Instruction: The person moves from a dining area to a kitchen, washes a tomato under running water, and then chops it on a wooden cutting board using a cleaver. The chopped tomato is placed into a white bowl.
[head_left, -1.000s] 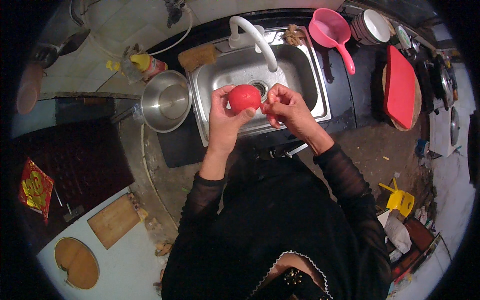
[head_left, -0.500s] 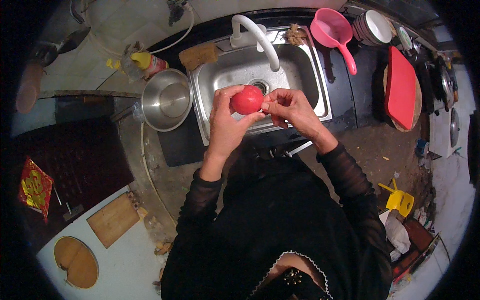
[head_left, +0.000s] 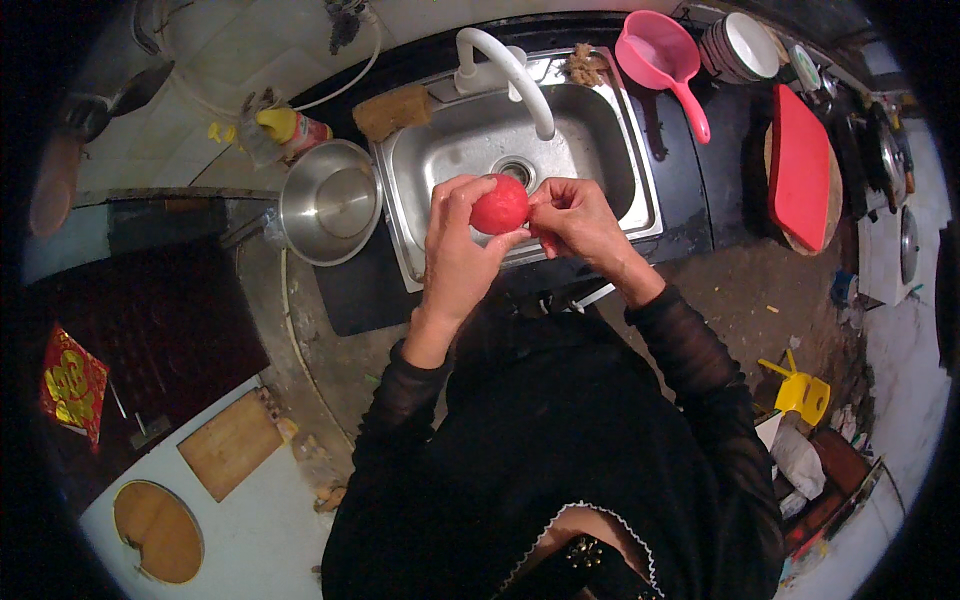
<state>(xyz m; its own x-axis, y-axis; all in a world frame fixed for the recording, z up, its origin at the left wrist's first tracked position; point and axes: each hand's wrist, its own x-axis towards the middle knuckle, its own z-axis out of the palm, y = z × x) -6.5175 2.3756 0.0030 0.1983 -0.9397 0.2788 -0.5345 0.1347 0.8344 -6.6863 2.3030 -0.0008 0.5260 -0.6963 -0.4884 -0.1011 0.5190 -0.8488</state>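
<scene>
A round red tomato (head_left: 499, 206) with a wet, shiny surface is held above the near part of the steel sink (head_left: 455, 140). My left hand (head_left: 458, 225) wraps its fingers and thumb round the tomato's left side. At the tomato's right edge, my right hand (head_left: 578, 222) has thumb and fingers pinched together. Whatever lies in that pinch is too small to make out. Behind the tomato, the sink drain (head_left: 515, 172) is partly covered. The white faucet (head_left: 520, 80) arches over the basin from the far side.
Left of the sink sits a steel bowl (head_left: 333, 240). A sponge block (head_left: 392, 112) and a yellow-capped bottle (head_left: 292, 128) are behind it. To the right are a pink ladle (head_left: 660, 55), stacked white bowls (head_left: 740, 52) and a red cutting board (head_left: 800, 170). A yellow stool (head_left: 803, 393) stands below.
The tomato has turned slightly and shifted a little right in my left hand. My right fingers have closed more tightly at its edge. The whole view has tilted slightly.
</scene>
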